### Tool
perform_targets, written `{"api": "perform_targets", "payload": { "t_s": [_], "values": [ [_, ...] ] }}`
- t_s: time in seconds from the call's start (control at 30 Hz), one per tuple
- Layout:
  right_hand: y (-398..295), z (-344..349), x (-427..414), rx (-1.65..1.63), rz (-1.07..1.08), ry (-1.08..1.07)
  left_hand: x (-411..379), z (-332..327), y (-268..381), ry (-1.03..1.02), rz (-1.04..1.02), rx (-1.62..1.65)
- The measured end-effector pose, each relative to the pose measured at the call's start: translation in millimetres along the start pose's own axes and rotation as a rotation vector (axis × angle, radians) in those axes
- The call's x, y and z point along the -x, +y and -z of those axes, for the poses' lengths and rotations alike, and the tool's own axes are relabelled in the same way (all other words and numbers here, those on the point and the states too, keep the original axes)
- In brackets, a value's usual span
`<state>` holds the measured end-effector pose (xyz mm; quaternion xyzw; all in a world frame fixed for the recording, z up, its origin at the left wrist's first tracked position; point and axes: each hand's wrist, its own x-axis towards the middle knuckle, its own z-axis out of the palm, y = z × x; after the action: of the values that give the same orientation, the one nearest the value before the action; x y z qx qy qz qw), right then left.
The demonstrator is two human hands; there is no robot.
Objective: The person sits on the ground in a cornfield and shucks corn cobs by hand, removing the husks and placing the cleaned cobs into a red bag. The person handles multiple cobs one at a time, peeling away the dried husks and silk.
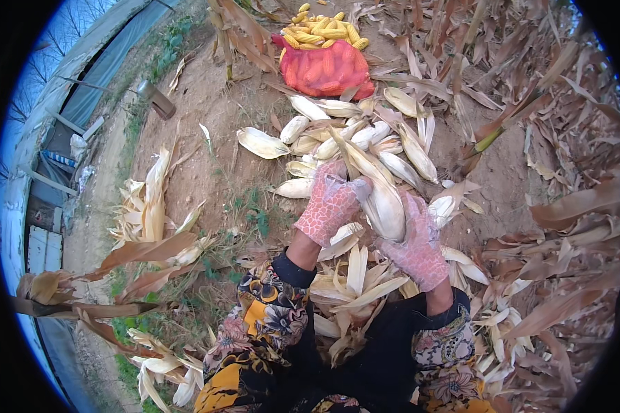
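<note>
An ear of corn in its pale dry husk (382, 204) is held between my two hands, its tip pointing up and to the left. My left hand (336, 199), in a pink patterned glove, grips the husk's upper left side with the thumb on it. The ear's thick lower end rests in my right hand (416, 240), gloved alike. Just beyond the hands lies a heap of unhusked corn ears (372, 135) on bare soil. Loose stripped husks (359, 284) lie below the hands, in front of my body.
Farther off, a red mesh bag (328, 72) holds husked ears, with more yellow corn cobs (323, 32) at its mouth. Dry corn stalks (488, 139) crowd the right side. At left are husk piles (152, 206), a metal cylinder (156, 99) and a sheeted structure (46, 180).
</note>
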<state>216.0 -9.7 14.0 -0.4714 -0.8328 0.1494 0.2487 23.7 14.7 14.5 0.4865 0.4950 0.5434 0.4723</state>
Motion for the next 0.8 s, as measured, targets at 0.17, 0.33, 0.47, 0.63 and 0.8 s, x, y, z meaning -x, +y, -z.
{"api": "perform_targets", "payload": {
  "t_s": [0.17,0.33,0.47,0.63,0.8],
  "values": [
    [-6.3,2.3,-0.6,-0.113,-0.126,-0.108,2.0,-9.9,-15.7,0.044,-0.064,-0.262],
    [-10.3,-4.1,-9.4,-0.264,-0.045,0.092,8.1,-37.9,-43.7,0.119,-0.101,-0.484],
    [8.2,-17.9,-8.5,-0.214,0.008,0.212,7.5,-35.6,-31.4,-0.016,0.015,-0.374],
    [14.5,-23.6,-7.8,-0.073,-0.001,0.281,16.1,-43.7,-30.1,0.018,-0.107,-0.379],
    [30.0,-23.6,-22.8,-0.303,-0.322,0.542,21.2,-36.6,-28.8,0.249,-0.032,0.090]
  ]
}}
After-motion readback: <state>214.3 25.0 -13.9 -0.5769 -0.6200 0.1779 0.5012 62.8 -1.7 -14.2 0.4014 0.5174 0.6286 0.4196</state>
